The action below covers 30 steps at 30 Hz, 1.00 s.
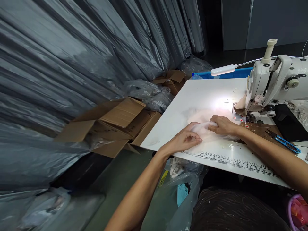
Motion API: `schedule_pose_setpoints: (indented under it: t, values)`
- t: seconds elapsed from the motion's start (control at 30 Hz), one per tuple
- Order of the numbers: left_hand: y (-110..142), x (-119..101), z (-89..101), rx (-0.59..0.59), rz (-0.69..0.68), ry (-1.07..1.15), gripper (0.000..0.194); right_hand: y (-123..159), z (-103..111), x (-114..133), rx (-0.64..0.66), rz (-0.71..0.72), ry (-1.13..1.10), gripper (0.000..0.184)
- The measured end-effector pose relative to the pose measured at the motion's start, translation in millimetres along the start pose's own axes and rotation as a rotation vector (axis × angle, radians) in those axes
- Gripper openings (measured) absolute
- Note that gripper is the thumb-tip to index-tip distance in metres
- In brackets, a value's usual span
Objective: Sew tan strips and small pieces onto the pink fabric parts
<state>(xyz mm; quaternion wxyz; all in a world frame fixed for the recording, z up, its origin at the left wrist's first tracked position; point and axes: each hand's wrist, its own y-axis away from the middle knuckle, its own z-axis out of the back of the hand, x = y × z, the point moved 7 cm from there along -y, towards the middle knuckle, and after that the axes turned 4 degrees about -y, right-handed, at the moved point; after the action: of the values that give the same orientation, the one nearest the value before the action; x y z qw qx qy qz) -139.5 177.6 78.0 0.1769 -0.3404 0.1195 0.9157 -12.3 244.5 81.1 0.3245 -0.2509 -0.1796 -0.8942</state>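
A sheer, pale pink fabric [203, 128] lies bunched on the white sewing table [173, 125]. My left hand [186, 138] is at its left edge, thumb and fingertips pinched together on it. With the fingers of my right hand [222, 125] curled over it, the same fabric is gripped a little further right. A fold of it runs between the two hands. To the right of my right hand stands the white sewing machine [260, 80]. Its needle and presser foot [249, 117] are close to that hand; the fabric's far edge blends into the lamp's glare.
Blue thread snips [284, 141] and a black phone [288, 122] lie right of the needle. A lamp [223, 70] hangs over the table. A printed ruler [228, 162] follows the front edge. Cardboard boxes [115, 122] stand left; a plastic bag [185, 192] hangs below.
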Motion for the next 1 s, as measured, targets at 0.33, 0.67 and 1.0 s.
schedule_pose_setpoints:
  t: [0.33, 0.67, 1.0]
  values:
    - [-10.5, 1.4, 13.3, -0.244, -0.027, -0.049, 0.043, 5.0, -3.2, 3.7, 0.059, 0.103, -0.01, 0.032]
    - [3.6, 2.9, -1.0, -0.018, -0.125, -0.076, 0.023, -0.5, -3.4, 0.8, 0.024, 0.069, 0.038, 0.017]
    - [0.1, 3.9, -5.0, 0.017, -0.032, -0.055, 0.035, 2.0, -1.2, 1.2, 0.033, 0.036, 0.018, 0.018]
